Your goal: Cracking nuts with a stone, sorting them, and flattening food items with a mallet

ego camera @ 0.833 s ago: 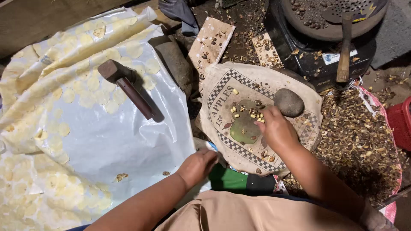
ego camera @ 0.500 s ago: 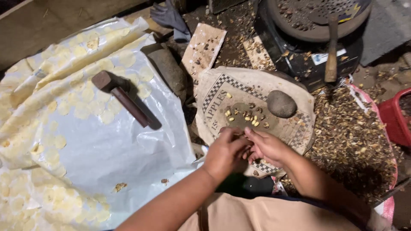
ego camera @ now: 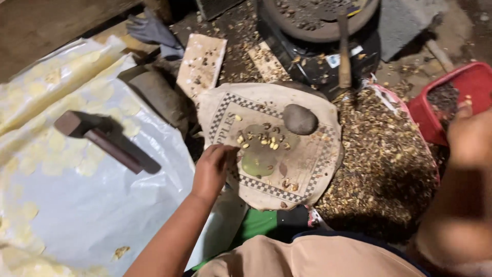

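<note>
My left hand rests on the near left edge of a cloth with a checkered border, draped over a round block. Its fingers curl down onto the cloth and I see nothing held in them. Small yellow kernels lie scattered in the cloth's middle, just right of that hand. A grey stone sits at the cloth's far side. My right hand is blurred at the right edge, raised beside a red basket. Its fingers are too blurred to read.
A wooden mallet lies on a white plastic sheet strewn with pale flat pieces at left. A heap of brown husks spreads right of the cloth. Behind it a dark pan holds a hammer. A littered board lies at back.
Both hands were together at the cloth's near edge. My right hand has since swung out right toward the red basket, and my left hand has stayed at the cloth's left edge.
</note>
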